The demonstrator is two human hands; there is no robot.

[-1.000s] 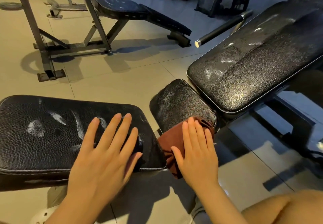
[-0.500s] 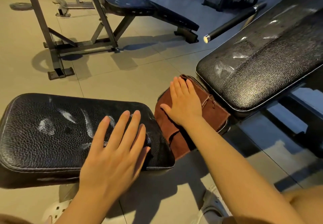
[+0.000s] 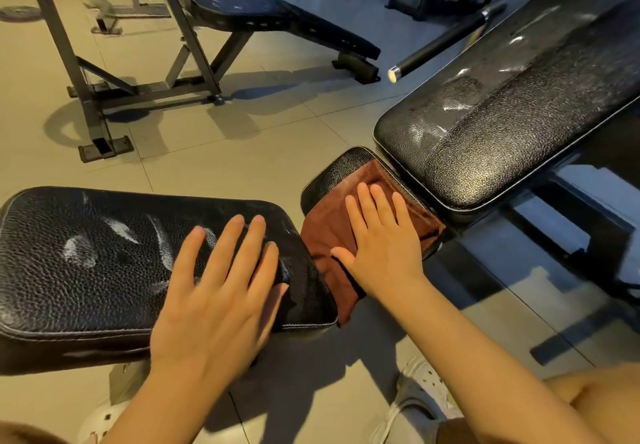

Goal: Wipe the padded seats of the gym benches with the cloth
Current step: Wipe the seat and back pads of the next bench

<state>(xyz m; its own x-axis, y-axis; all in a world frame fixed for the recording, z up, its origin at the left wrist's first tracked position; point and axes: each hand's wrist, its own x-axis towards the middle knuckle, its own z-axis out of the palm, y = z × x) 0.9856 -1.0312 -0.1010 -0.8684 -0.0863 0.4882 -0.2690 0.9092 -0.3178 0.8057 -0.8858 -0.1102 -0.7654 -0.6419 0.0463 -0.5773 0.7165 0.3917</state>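
Cloth (image 3: 332,235): brown, spread over small seat pad (image 3: 332,175), near corner hanging off edge.
Head view: right hand (image 3: 382,244) flat on cloth, fingers straight and together, pressing, no pinch. Left hand (image 3: 216,291) flat, fingers spread, braced on streaked near pad (image 3: 86,253).
Advice: keep palm pressure even, overlap strokes, cover bare far corner, regather hanging corner. Long pad (image 3: 519,104) looks smeared too.

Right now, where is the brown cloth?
In the head view, right of centre: the cloth lies on the small seat pad under the flat right hand, between the large left pad and the long backrest.
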